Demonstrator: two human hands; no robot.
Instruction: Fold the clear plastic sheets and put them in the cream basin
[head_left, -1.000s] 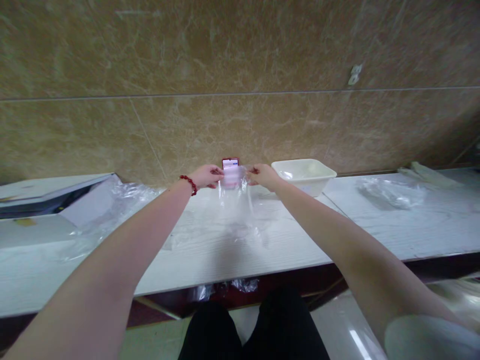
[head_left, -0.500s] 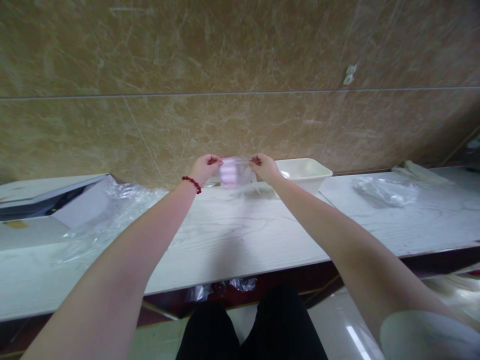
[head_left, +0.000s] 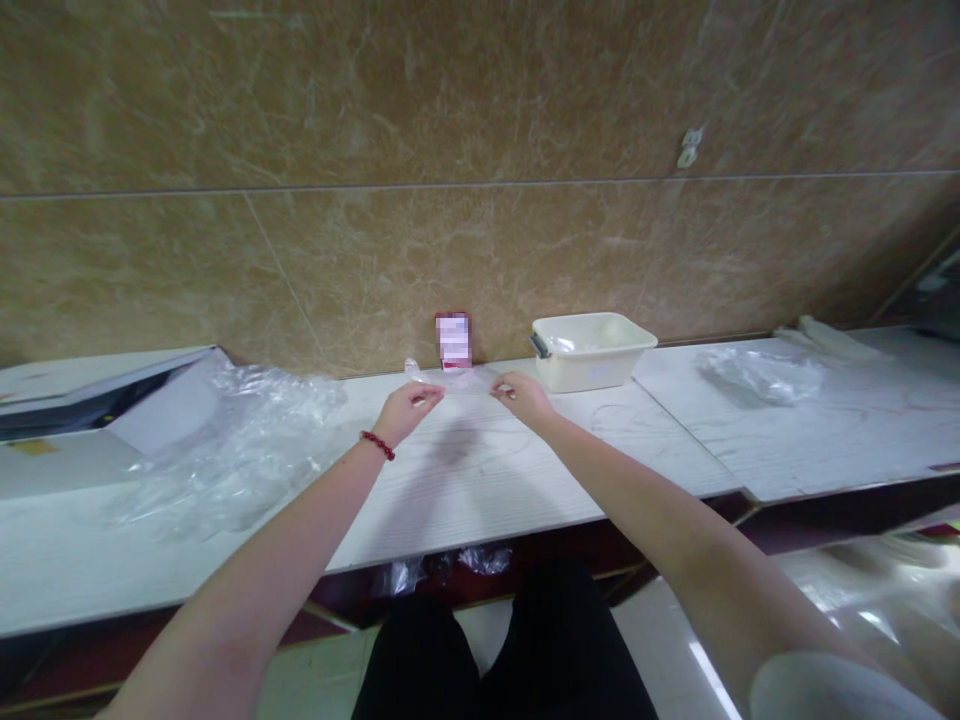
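A clear plastic bag is stretched between my two hands, just above the white counter. My left hand, with a red bead bracelet at its wrist, pinches one side of the bag. The other side is pinched by my right hand. Behind the bag, a phone in a red case leans upright against the wall, its screen blurred out. A cream plastic bin with a grey handle stands right of my right hand; something clear and shiny lies inside it.
Heaped clear plastic bags lie on the left beside an open white box. More clear plastic and a pale cloth-like item lie to the right. The tiled wall borders the counter at the back.
Both hands have come down and nearer to me with the bag. The phone, earlier seen blurred behind the plastic, now shows above it, and the bin is less covered by my right arm.
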